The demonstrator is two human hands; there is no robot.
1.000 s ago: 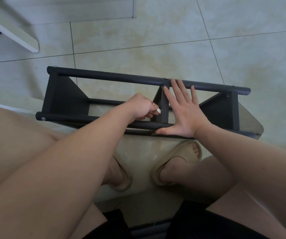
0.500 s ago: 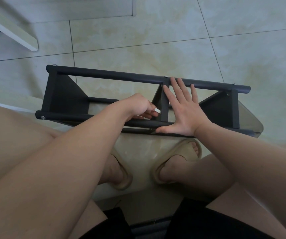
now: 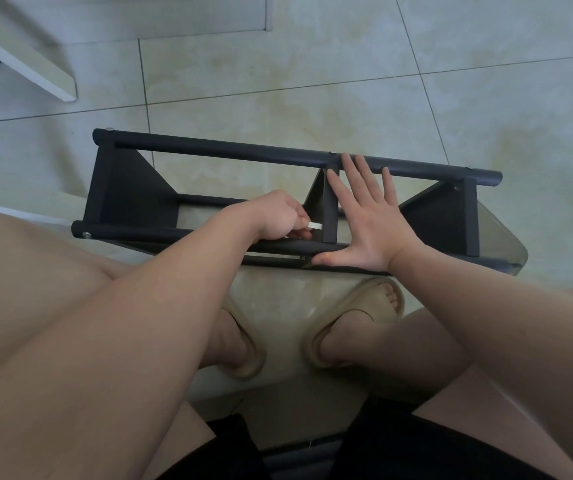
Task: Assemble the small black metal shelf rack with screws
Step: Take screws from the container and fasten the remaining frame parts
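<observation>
The black metal shelf rack (image 3: 229, 154) lies on its side across a glass table, its two long tubes running left to right with three panels between them. My right hand (image 3: 368, 220) lies flat and spread on the rack just right of the middle panel (image 3: 329, 209), thumb along the near tube. My left hand (image 3: 278, 216) is curled just left of that panel and pinches a small silvery-white tool (image 3: 314, 225), whose tip points at the panel. Screw heads show on the tube ends (image 3: 86, 235).
The glass table edge (image 3: 517, 251) ends just right of the rack. My sandalled feet (image 3: 357, 323) show through the glass below. A white furniture leg (image 3: 25, 60) stands on the tiled floor at the far left.
My left hand has shifted slightly with the small tool at the middle panel. The right hand and the rack stay as they were.
</observation>
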